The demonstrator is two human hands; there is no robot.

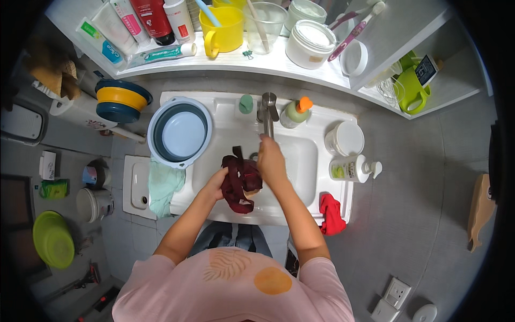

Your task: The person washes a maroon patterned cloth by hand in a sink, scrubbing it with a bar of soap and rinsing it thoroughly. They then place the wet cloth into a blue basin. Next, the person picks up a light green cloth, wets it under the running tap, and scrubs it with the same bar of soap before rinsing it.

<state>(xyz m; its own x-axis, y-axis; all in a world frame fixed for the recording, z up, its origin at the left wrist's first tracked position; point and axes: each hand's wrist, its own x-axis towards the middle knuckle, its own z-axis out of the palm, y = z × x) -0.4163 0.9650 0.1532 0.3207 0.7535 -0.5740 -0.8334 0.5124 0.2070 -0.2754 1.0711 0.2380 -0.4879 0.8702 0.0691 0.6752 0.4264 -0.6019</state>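
Over the white sink [306, 166] hangs a bunched dark red cloth garment [238, 185] with strap-like bands. My left hand [215, 183] grips its left side, the fingers partly hidden by the fabric. My right hand [272, 161] is at the garment's upper right, just below the metal faucet [270, 110]. One fingertip reaches the end of the spout, and whether it touches is hard to tell. The other fingers of that hand are hidden behind its back. Part of the drain shows between the hands.
Left on the sink rim sits a blue-grey basin [182, 134], with a mint cloth [163, 185] below it. A soap bottle [295, 114], white tub [346, 139], pump bottle [351, 169] and red cloth [332, 213] stand or lie rightward. A loaded shelf [230, 63] overhangs the back.
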